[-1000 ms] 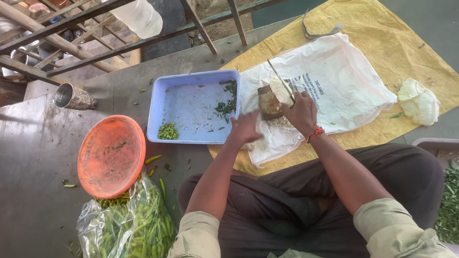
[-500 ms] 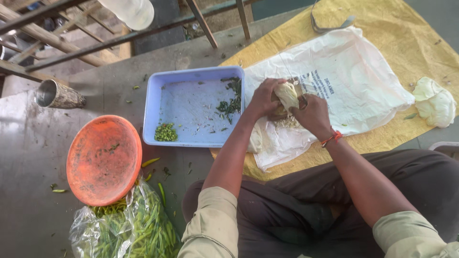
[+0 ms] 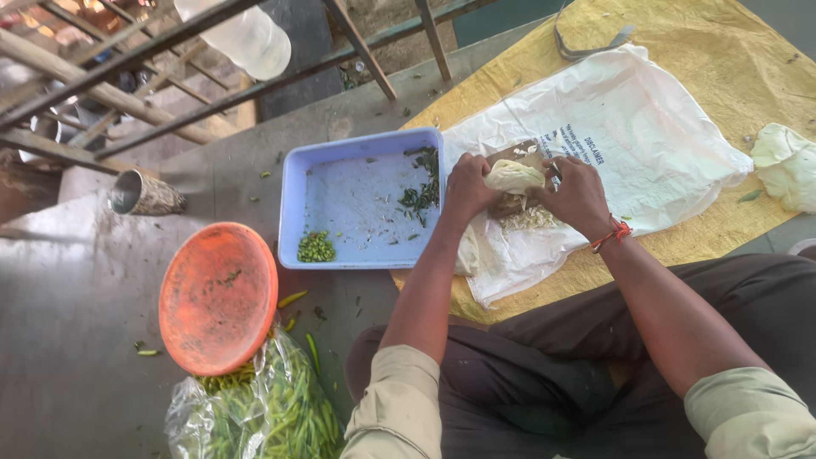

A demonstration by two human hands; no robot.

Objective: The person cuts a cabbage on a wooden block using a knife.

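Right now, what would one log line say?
left hand: holds pale cabbage piece | right hand: on cabbage, over small wooden board | blue plastic tray: beside

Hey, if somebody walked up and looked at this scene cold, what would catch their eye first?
Probably the round orange plastic lid at lower left, resting on a clear bag of green chillies. Next, the left hand and right hand at centre, together gripping a pale cabbage piece over a white sack spread on yellow cloth. Beside them sits a light blue rectangular tray with chopped greens.
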